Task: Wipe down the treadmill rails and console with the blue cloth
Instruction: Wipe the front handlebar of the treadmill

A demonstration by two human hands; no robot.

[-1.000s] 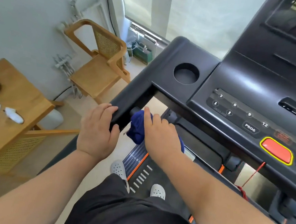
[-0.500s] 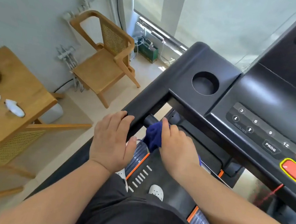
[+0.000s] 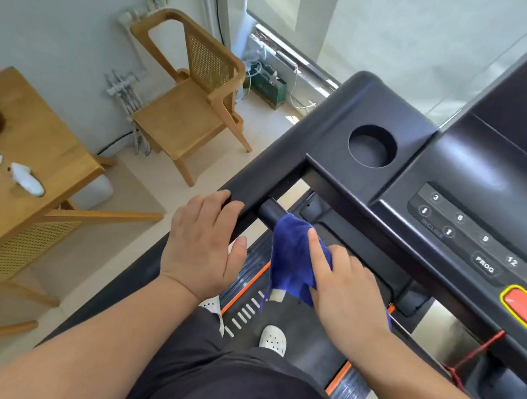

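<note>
The blue cloth [image 3: 291, 260] is wrapped over a short black handlebar [image 3: 269, 212] that sticks out under the treadmill console [image 3: 470, 174]. My right hand [image 3: 343, 287] grips the cloth around that bar, index finger stretched along the fabric. My left hand [image 3: 203, 245] holds the left side rail [image 3: 267, 180], fingers curled over its top edge and thumb underneath. A round cup holder [image 3: 372, 145] is sunk into the console's left wing. A loose corner of the cloth hangs down over the belt.
The console has number buttons and a red stop button [image 3: 525, 308] with a red safety cord [image 3: 472, 354]. My feet in white shoes [image 3: 272, 340] stand on the belt. A wooden chair [image 3: 195, 96] and a wooden table [image 3: 18, 156] stand to the left.
My right hand has slid the cloth back along the handlebar, away from the rail, baring the bar's base. More cloth shows and hangs loose. The left hand keeps its hold; the camera has shifted.
</note>
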